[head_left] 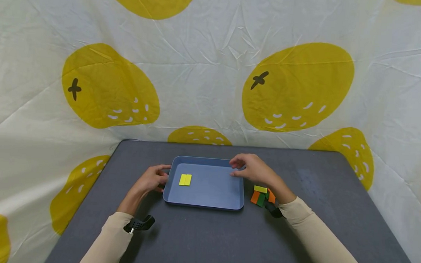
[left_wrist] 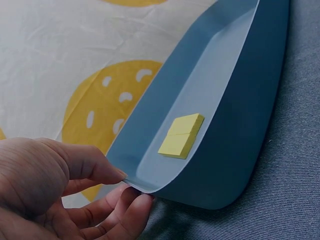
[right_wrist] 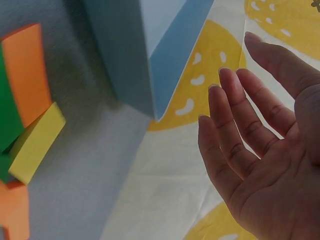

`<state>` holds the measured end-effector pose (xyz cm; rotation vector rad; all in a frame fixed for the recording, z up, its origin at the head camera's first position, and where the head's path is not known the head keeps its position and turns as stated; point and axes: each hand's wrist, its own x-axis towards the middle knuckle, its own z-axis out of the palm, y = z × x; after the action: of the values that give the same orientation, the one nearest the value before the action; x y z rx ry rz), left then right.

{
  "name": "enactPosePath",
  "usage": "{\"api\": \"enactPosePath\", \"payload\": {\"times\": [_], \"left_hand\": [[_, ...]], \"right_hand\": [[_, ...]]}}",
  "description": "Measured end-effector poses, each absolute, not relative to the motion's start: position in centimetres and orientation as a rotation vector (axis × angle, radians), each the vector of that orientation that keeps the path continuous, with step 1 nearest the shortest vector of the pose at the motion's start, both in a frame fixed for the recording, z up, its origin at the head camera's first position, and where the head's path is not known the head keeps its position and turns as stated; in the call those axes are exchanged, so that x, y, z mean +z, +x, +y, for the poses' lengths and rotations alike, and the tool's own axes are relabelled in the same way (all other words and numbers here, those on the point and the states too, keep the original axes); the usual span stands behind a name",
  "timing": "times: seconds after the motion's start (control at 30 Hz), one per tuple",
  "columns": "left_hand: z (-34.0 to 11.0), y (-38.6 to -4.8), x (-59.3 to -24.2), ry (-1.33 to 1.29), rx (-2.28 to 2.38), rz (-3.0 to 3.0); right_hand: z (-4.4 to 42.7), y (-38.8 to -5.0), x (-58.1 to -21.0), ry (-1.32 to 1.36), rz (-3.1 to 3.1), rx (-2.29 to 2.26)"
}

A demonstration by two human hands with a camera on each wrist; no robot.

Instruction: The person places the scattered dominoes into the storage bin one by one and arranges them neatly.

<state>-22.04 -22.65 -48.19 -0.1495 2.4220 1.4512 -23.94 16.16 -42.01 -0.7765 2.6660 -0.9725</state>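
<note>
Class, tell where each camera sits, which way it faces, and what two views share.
Head: on the head, looking forward and down at the tray; left hand, right hand, sleeves show.
Left wrist: on that wrist, facing the tray's end, two yellow blocks; left hand shows.
Right wrist: on that wrist, facing the tray's corner and coloured blocks; right hand shows.
Wrist views share the tray and patterned cloth.

Tray (head_left: 208,187): smooth, matt, plastic-looking
Blocks (left_wrist: 176,144): smooth, matt, wood-like
Table (head_left: 192,239): matt, finely ribbed, cloth-like
Backdrop (head_left: 205,88): creased cloth, faint sheen
</note>
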Motion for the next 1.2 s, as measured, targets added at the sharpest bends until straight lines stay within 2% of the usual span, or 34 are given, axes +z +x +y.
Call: {"api": "enactPosePath", "payload": {"times": [1.2], "left_hand": [[-22.8,-22.2,-48.6,-0.126,1.462,2.415]], "right_hand": [[23.8,-22.6,-46.6,-0.709,2.642,-0.958]]}}
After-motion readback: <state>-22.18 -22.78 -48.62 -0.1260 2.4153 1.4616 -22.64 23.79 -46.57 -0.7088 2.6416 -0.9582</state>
